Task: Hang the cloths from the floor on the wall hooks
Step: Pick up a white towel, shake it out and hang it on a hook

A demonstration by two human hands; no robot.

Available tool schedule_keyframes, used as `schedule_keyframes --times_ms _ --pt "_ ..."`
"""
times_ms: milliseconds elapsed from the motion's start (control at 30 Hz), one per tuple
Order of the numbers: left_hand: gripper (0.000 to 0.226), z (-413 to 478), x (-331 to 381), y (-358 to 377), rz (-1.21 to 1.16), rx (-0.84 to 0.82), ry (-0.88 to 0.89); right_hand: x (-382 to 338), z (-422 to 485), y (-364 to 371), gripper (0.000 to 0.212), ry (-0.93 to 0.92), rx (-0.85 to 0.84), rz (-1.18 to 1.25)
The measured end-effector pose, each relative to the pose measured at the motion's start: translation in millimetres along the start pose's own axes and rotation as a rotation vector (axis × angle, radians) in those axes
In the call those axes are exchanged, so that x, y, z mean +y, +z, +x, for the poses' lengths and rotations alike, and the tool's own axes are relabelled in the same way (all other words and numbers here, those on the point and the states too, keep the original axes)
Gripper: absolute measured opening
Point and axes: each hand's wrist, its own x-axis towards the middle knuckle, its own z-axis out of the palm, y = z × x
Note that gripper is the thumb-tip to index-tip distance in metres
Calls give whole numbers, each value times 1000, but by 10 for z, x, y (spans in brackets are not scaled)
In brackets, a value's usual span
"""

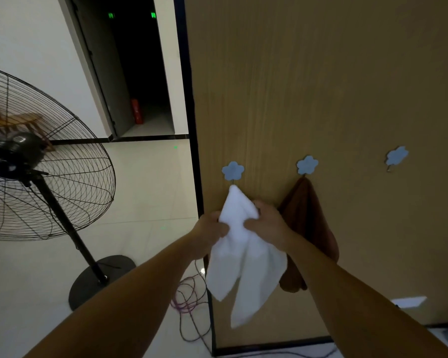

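Observation:
A white cloth [243,259] hangs by its top corner from the leftmost blue flower hook [232,171] on the wooden wall. My left hand [211,228] pinches the cloth's left side just below the hook. My right hand [267,220] grips its right side at the same height. A brown cloth [308,223] hangs from the second flower hook [307,165], partly hidden behind my right forearm. A third flower hook [397,156] further right carries nothing.
A large black pedestal fan [42,156] stands on the pale tiled floor at left, its round base [101,280] near the wall's edge. Purple cables [189,298] lie coiled on the floor below the cloth. A dark doorway [132,60] opens behind.

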Motion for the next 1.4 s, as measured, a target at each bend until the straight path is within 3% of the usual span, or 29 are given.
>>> schedule_keyframes --times_ms 67,133,267,467,533,733,867,967,1067,1200,1400 --pt "19 -1 -79 73 279 17 -32 83 -52 33 42 42 -58 15" --pt "36 28 -199 126 516 77 -5 146 -86 101 48 61 -99 30" --pt "26 62 -271 86 661 119 85 231 -58 193 66 100 -191 20" --pt "27 71 -333 52 702 34 108 688 -167 352 43 358 -216 -80" --pt "28 77 -366 60 729 35 105 747 -212 376 33 347 -188 -124" --pt "31 101 -236 124 585 251 288 349 -139 396 57 19 -70 36" --pt "35 29 -79 167 414 409 435 120 -141 410 66 -83 288 -32" --pt "30 37 -79 177 411 282 456 83 -79 380 51 -78 211 -129" --pt "30 3 -131 183 381 220 424 125 -82 373 52 -60 126 -176" --pt "41 -84 -158 196 401 258 436 171 -201 286 66 -82 186 -205" --pt "67 -219 -209 78 703 323 572 237 -610 172 74 32 233 -315"
